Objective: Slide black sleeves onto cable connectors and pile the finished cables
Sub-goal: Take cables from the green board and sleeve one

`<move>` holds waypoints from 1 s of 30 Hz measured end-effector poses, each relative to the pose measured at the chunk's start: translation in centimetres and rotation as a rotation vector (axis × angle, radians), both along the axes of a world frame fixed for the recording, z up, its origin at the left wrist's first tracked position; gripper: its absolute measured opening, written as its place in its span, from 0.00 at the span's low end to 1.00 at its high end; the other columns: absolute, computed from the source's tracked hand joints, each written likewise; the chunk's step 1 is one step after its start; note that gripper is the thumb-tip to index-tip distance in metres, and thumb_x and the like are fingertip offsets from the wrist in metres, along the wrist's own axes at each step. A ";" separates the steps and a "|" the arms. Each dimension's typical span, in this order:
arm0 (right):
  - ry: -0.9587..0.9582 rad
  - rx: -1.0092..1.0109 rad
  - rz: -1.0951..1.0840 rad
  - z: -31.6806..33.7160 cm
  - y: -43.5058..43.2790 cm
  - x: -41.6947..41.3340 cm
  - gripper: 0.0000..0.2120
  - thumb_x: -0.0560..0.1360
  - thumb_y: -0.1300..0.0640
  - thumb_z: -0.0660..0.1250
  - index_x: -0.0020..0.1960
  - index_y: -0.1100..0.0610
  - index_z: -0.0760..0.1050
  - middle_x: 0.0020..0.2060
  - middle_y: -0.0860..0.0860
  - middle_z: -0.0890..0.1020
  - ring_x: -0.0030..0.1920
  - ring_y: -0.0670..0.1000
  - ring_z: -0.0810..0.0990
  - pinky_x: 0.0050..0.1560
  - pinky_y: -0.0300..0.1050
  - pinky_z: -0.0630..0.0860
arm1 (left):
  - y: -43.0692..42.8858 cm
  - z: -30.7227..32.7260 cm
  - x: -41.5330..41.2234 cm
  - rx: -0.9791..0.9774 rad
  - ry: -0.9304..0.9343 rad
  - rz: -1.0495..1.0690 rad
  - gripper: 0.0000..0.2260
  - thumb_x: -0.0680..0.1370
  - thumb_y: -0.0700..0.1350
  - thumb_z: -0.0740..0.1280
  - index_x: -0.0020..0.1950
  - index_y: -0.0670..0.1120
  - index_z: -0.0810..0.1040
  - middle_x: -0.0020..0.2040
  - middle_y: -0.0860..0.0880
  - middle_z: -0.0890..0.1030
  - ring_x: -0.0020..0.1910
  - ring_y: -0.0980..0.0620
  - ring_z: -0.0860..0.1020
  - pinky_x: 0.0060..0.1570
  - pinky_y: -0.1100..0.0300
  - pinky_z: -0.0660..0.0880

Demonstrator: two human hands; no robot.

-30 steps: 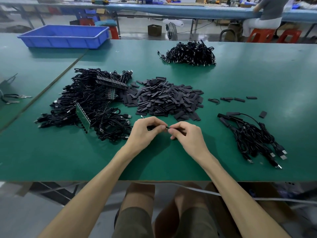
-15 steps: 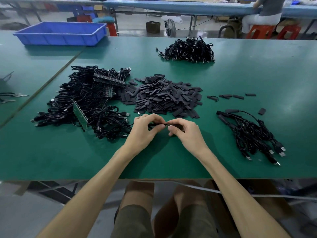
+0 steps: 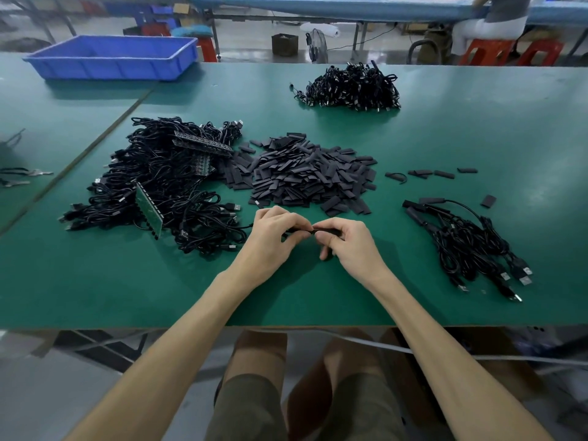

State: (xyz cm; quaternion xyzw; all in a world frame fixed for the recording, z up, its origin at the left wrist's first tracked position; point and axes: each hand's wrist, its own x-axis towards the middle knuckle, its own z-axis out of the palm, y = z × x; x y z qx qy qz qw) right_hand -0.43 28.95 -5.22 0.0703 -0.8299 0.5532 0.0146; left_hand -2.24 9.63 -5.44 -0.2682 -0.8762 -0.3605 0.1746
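Note:
My left hand [image 3: 274,237] pinches a thin black cable [image 3: 245,227] that trails left into the big tangle of cables [image 3: 165,186]. My right hand [image 3: 346,241] pinches a black sleeve [image 3: 326,231] on the cable's end, fingertip to fingertip with the left hand just above the green table [image 3: 127,281]. The connector itself is hidden by fingers and sleeve. Behind my hands lies a heap of loose black sleeves [image 3: 305,176]. To the right lies a small pile of sleeved cables [image 3: 471,246].
Another cable heap [image 3: 353,87] sits far back on the table. A blue tray [image 3: 114,57] stands at the back left. A few stray sleeves [image 3: 442,174] lie right of the heap. Pliers [image 3: 22,173] rest at the left edge. A person sits on red stools [image 3: 490,49] behind.
The sleeve has slid further along the cable end between my fingertips. Both hands stay together in the same spot; the camera has tilted slightly.

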 end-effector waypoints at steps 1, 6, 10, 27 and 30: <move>0.003 0.001 0.004 0.0 0.0 0.0 0.07 0.80 0.63 0.70 0.54 0.53 0.83 0.29 0.51 0.84 0.31 0.45 0.82 0.38 0.31 0.72 | 0.0 0.0 0.0 0.003 -0.002 0.005 0.04 0.78 0.45 0.73 0.52 0.51 0.84 0.48 0.56 0.80 0.52 0.57 0.73 0.62 0.65 0.61; 0.017 -0.018 0.010 -0.2 -0.1 0.0 0.07 0.80 0.62 0.70 0.53 0.51 0.83 0.30 0.54 0.84 0.31 0.45 0.81 0.39 0.33 0.72 | 0.0 0.0 0.0 0.062 -0.032 0.044 0.05 0.77 0.48 0.74 0.52 0.55 0.82 0.45 0.61 0.81 0.52 0.63 0.75 0.65 0.62 0.60; 0.020 -0.065 -0.028 -0.2 0.1 0.1 0.08 0.79 0.64 0.70 0.53 0.53 0.84 0.32 0.56 0.85 0.32 0.48 0.82 0.37 0.34 0.73 | 0.0 0.0 -0.3 0.076 -0.077 0.097 0.04 0.77 0.52 0.73 0.50 0.58 0.80 0.46 0.63 0.82 0.53 0.62 0.75 0.64 0.64 0.56; 0.050 0.054 -0.013 -0.4 0.1 0.2 0.09 0.79 0.64 0.71 0.59 0.59 0.84 0.30 0.51 0.83 0.32 0.44 0.82 0.44 0.38 0.77 | 0.2 -0.1 0.3 -0.089 0.068 0.106 0.05 0.81 0.47 0.69 0.49 0.48 0.84 0.45 0.57 0.82 0.52 0.55 0.74 0.63 0.57 0.57; 0.061 0.067 -0.010 -0.4 0.1 0.2 0.09 0.79 0.64 0.72 0.59 0.60 0.84 0.32 0.52 0.84 0.32 0.44 0.82 0.44 0.37 0.77 | 0.3 0.0 0.5 -0.090 0.070 0.096 0.05 0.81 0.47 0.69 0.49 0.48 0.84 0.46 0.56 0.82 0.52 0.55 0.74 0.63 0.57 0.57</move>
